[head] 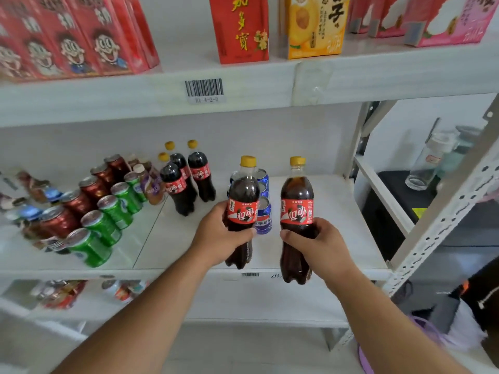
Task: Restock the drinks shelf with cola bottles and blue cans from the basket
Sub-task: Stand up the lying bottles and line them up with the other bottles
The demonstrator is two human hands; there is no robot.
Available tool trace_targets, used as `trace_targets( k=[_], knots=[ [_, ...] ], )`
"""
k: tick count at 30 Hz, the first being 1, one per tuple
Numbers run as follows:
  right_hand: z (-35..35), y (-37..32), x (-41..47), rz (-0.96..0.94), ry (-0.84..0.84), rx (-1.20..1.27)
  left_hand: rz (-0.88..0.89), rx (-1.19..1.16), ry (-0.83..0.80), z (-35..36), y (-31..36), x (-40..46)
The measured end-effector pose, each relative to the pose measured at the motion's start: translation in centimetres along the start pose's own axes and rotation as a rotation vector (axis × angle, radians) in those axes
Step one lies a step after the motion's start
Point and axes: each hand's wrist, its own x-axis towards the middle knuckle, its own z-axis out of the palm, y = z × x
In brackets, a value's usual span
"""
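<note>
My left hand grips a cola bottle with a yellow cap and red label, held upright in front of the white drinks shelf. My right hand grips a second cola bottle, also upright, a little to the right. Both bottles hang at the shelf's front edge. Between and behind them stands a row of blue cans, partly hidden by the left bottle. Three more cola bottles stand further back on the shelf. The basket is not in view.
Rows of green cans and dark red cans fill the shelf's left half. Red and yellow drink cartons stand on the shelf above. A perforated metal upright frames the right side. Bare shelf lies right of the blue cans.
</note>
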Motion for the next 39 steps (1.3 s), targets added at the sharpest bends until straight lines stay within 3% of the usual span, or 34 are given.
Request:
trace_targets(
  k=[10,18,26,39],
  knots=[
    [12.9,-2.2,1.3,-0.069,-0.097,-0.058,-0.056,-0.06,0.107,-10.6,-7.8,1.1],
    [22.5,-2.5,4.3,-0.053,-0.075,-0.083,-0.047,-0.13,0.066,-16.2,-14.1,5.3],
    [26.7,-3.4,9.4,-0.003,-0.007,-0.122,-0.051,-0.161,-0.021,-16.9,-16.7,9.2],
    [28.3,-2.1,15.3,0.013,-0.033,-0.211,-0.032,-0.198,-0.038,-15.5,-18.0,13.0]
  ],
)
